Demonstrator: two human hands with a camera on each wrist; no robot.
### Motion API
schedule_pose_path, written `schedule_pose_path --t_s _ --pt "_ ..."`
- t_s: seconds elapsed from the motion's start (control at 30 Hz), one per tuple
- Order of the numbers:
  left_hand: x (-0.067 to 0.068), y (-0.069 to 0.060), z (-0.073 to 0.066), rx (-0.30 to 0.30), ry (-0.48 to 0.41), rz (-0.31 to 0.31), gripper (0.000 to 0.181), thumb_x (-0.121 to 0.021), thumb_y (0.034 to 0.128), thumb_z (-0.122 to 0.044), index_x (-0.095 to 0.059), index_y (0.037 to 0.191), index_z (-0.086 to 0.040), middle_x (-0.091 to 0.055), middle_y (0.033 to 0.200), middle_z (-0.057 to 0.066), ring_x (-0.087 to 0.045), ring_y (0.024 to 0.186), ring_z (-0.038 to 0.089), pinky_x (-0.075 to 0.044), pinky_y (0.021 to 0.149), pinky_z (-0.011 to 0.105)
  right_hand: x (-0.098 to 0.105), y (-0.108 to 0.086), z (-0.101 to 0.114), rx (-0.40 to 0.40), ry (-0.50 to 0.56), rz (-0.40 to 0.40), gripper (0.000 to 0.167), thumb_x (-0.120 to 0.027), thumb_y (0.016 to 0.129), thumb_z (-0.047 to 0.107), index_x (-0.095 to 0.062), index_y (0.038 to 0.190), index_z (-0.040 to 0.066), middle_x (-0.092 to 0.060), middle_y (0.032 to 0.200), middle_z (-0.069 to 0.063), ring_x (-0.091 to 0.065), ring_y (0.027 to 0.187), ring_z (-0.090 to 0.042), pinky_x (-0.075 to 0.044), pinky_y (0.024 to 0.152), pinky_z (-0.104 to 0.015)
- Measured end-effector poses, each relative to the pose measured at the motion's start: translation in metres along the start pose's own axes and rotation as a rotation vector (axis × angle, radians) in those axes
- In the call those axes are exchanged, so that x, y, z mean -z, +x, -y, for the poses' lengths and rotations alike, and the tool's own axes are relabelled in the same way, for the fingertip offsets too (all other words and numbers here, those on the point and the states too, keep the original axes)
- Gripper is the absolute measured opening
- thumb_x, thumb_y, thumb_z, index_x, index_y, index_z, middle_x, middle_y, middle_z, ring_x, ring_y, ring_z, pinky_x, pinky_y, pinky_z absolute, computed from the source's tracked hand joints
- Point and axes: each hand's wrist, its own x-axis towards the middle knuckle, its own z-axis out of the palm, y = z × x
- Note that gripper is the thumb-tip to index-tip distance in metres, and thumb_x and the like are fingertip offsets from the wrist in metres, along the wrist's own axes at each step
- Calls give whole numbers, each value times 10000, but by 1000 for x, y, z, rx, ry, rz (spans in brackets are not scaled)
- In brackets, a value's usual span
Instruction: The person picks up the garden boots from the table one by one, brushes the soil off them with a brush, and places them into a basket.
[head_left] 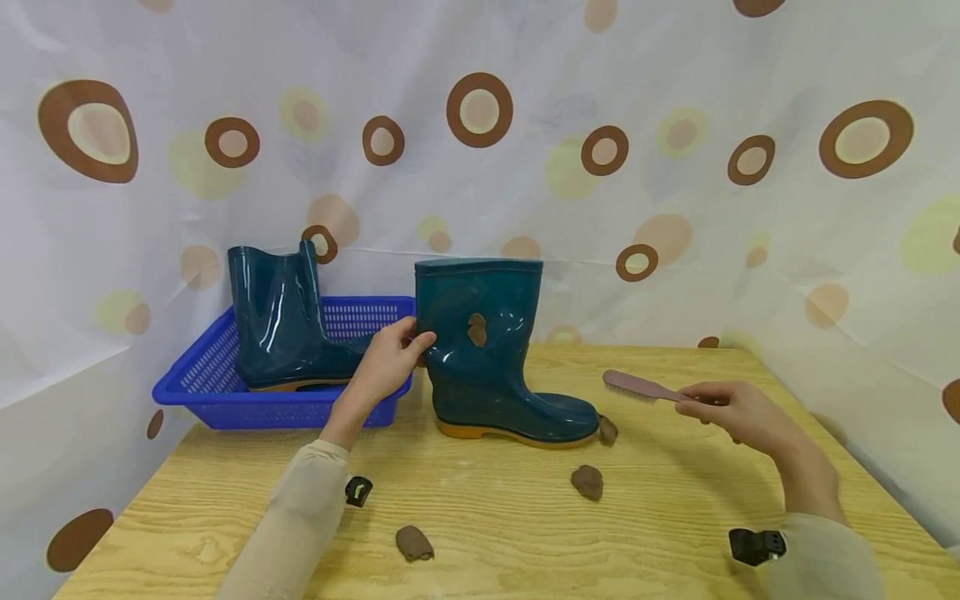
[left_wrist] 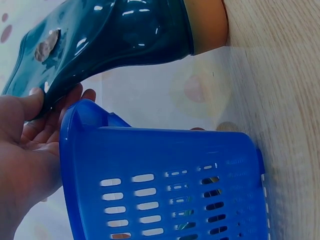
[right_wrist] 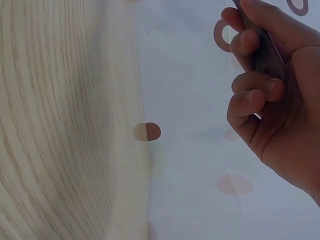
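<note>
A dark green rubber boot (head_left: 487,375) with an orange sole stands upright on the table, toe to the right. My left hand (head_left: 392,354) pinches the back edge of its shaft between thumb and fingers; the left wrist view shows this hand (left_wrist: 35,130) close beside the basket rim. A brown mud-like lump (head_left: 477,330) sticks to the boot's side. To the right, above the table, my right hand (head_left: 738,414) grips a pinkish-brown brush (head_left: 637,384) by its handle, bristles downward, apart from the boot. In the right wrist view, curled fingers (right_wrist: 247,105) wrap the handle (right_wrist: 267,57).
A blue perforated basket (head_left: 285,412) at the left holds a second green boot (head_left: 277,325). Brown lumps lie on the wooden table (head_left: 495,542): one (head_left: 608,430) by the toe, another (head_left: 587,482) nearer, a third (head_left: 414,543) toward the front. A patterned sheet (head_left: 547,50) hangs behind.
</note>
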Motion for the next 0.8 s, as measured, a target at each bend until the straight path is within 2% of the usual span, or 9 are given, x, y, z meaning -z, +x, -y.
schedule_pose_path --t_s 0.13,0.33,0.47,0.57,0.8 --pt "0 0 0 -1 -2 4 322 -502 1042 -361 -590 1219 -106 -671 1141 125 -679 940 259 -573 887 434 -1 1 6 -6 -1 -22 530 -590 987 431 -593 1350 44 -678 1056 -89 -528 735 -101 -399 473 -285" --pt "1 -1 -1 -16 3 1 319 -502 1043 -349 -591 1210 -93 -673 1134 131 -684 935 269 -575 881 440 -1 1 9 -19 13 -50 538 -589 987 435 -589 1351 38 -668 1088 -125 -540 757 -104 -414 521 -292" --pt "-1 0 -1 -22 -1 1 314 -501 1044 -349 -593 1203 -94 -674 1129 127 -684 934 271 -574 877 434 0 1 11 5 -12 -76 533 -585 991 429 -592 1347 33 -671 1151 -151 -596 869 -89 -477 658 -301" --pt "-3 1 0 -19 -6 12 321 -499 1043 -360 -592 1206 -100 -675 1136 124 -685 940 270 -573 876 425 1 1 14 28 -38 -95 526 -589 991 418 -594 1349 33 -674 1175 -157 -613 887 -66 -511 726 -311" --pt "0 0 0 -6 -2 -2 316 -502 1043 -356 -598 1211 -107 -680 1143 119 -692 932 250 -570 892 443 -1 10 29 92 -68 -145 489 -618 976 413 -634 1315 61 -685 1178 -136 -600 889 -26 -516 732 -279"
